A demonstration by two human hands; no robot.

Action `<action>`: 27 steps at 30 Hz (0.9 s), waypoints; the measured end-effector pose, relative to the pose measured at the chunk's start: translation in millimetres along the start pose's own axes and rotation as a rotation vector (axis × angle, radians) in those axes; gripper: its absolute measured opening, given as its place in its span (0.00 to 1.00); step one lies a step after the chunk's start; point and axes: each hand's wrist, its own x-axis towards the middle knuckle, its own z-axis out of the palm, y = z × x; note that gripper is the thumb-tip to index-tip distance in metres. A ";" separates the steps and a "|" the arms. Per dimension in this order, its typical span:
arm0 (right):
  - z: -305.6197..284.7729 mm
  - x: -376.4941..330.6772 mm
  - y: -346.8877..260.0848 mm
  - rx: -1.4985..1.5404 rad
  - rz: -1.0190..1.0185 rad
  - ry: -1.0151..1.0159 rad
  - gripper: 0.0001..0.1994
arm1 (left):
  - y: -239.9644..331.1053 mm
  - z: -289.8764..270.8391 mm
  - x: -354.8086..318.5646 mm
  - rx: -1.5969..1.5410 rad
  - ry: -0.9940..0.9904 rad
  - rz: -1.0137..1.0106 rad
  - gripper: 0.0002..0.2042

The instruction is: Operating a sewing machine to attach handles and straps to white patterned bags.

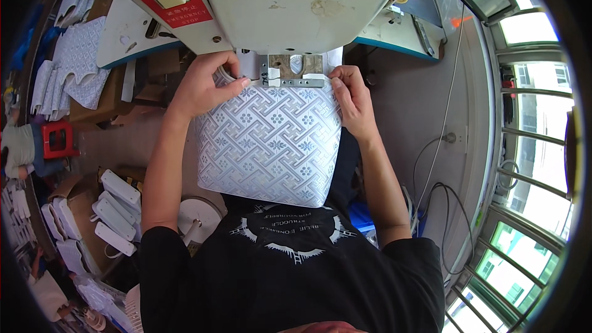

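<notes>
A white sheet with a grey-blue geometric pattern (pixel 271 142) hangs from the machine's work area down over my lap. Its upper edge lies at a flat metal clamp plate (pixel 302 82) under the machine head. My left hand (pixel 206 86) pinches the sheet's upper left corner between thumb and fingers, where a pale rolled edge curves beneath the fingers. At the upper right corner, beside the plate's end, my right hand (pixel 354 98) grips the sheet with bent fingers; the fingertips are partly hidden.
The bulky cream machine head (pixel 296 6) stands just beyond my hands, with a red switch box (pixel 176 3) at its left. Patterned pieces (pixel 83 61) are stacked at far left. White parts (pixel 117 209) fill a carton at lower left. Cables hang by the barred windows at right.
</notes>
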 end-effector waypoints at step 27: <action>-5.8 90.1 -63.6 -0.615 -0.573 -0.156 0.05 | 71.1 91.6 -2.6 0.692 0.276 0.133 0.27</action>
